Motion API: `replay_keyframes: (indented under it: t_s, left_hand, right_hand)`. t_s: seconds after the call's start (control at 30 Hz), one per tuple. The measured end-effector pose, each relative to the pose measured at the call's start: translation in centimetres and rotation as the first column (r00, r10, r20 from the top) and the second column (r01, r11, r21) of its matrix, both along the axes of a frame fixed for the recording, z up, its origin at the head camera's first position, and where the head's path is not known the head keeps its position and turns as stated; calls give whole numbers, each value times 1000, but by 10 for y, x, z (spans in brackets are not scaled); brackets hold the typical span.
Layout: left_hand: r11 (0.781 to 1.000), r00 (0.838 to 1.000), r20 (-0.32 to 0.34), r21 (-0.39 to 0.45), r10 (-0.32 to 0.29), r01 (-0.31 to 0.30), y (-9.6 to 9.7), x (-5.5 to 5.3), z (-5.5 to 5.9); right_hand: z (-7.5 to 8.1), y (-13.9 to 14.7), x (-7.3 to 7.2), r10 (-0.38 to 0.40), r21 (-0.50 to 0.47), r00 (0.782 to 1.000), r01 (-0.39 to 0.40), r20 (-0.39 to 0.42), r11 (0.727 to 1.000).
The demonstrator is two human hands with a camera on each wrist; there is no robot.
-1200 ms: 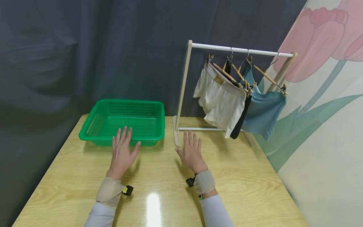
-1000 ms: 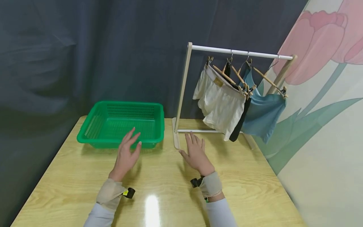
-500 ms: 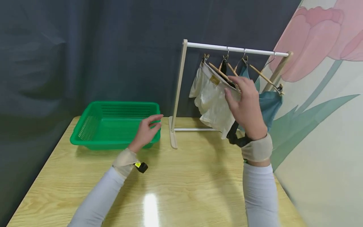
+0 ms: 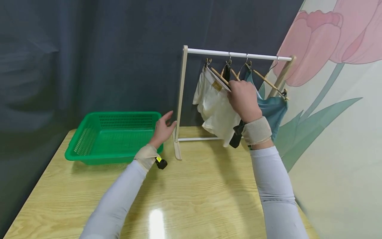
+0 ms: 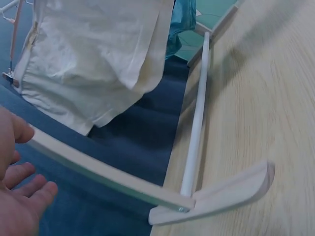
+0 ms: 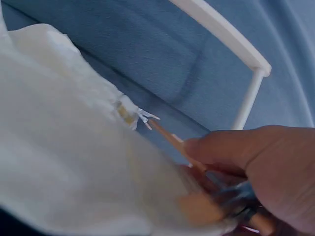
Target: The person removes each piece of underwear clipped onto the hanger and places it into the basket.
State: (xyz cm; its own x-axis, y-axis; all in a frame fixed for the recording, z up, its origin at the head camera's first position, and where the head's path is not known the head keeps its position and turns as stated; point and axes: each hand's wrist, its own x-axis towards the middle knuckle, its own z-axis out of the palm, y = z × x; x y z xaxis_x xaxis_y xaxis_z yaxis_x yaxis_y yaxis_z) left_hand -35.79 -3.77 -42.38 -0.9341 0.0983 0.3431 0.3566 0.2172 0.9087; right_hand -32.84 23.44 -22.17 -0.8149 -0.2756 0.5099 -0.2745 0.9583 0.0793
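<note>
My right hand [image 4: 244, 99] grips the near end of a wooden clip hanger [image 6: 167, 133], the thumb lying along its bar in the right wrist view. White shorts [image 4: 216, 111] with a tan waistband patch hang from this hanger; my fingers hide its near clip. Behind them, a black garment [image 4: 226, 73] and a blue garment [image 4: 274, 109] hang on the rack's white rail [image 4: 215, 52]. My left hand [image 4: 162, 131] holds nothing. It is raised beside the rack's left post [image 4: 180, 89], thumb and fingers apart.
A green plastic basket [image 4: 108, 158] stands on the wooden table [image 4: 191, 199] to the left of the rack. The rack's foot [image 4: 177, 151] sits close to the basket's right side. A dark curtain [image 4: 125, 59] hangs behind, and a tulip-painted wall [image 4: 328, 139] borders the right.
My right hand has risen from over the table to the white shorts' hanger and closed on it. My left hand has moved right, from the basket's front rim toward the rack's left post.
</note>
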Motion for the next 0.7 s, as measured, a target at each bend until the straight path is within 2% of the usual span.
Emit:
replay_keyframes:
  t_s: [0.23, 0.37, 0.57, 0.7]
  left_hand:
    - [987, 999, -49, 162, 1, 7, 25, -16, -7]
    - [971, 998, -37, 237, 51, -40, 32, -17, -12]
    - [967, 983, -59, 201, 174, -159, 35, -17, -14]
    - [966, 977, -69, 178, 202, -187, 35, -19, -14]
  right_hand:
    - [1, -2, -2, -31, 7, 999, 31, -34, 999]
    - [0, -3, 1, -34, -34, 998, 32, -49, 999]
    - [-3, -3, 2, -4, -62, 992, -4, -124, 998]
    - [-2, -2, 2, 12, -69, 988, -23, -153, 997]
